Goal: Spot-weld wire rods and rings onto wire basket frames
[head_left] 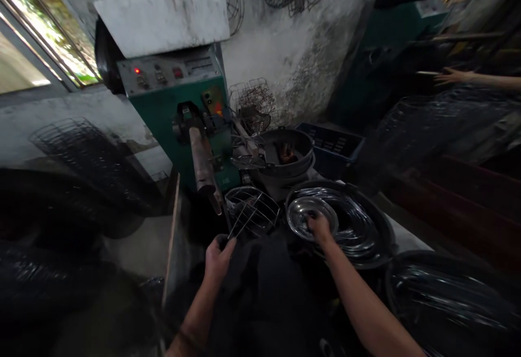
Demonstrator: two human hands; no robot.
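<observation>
A round wire grid (260, 209) stands tilted in front of the green machine (163, 113), and my left hand (220, 254) pinches its near end between thumb and fingers. My right hand (319, 227) reaches into a shiny metal bowl (299, 229); its fingertips are in shadow, so what they hold cannot be made out. The bowl rests on shiny metal wires (360, 232) inside a large dark basin (386, 227). The machine's metal arm (201, 161) juts out above and left of the wire grid.
Behind the bowl are stacked pans (291, 170) and a blue crate (336, 142). Another wire-filled basin (451, 292) is at the lower right. Stacks of wire frames (97, 167) stand at left. Another person's hand (451, 76) shows at the far right.
</observation>
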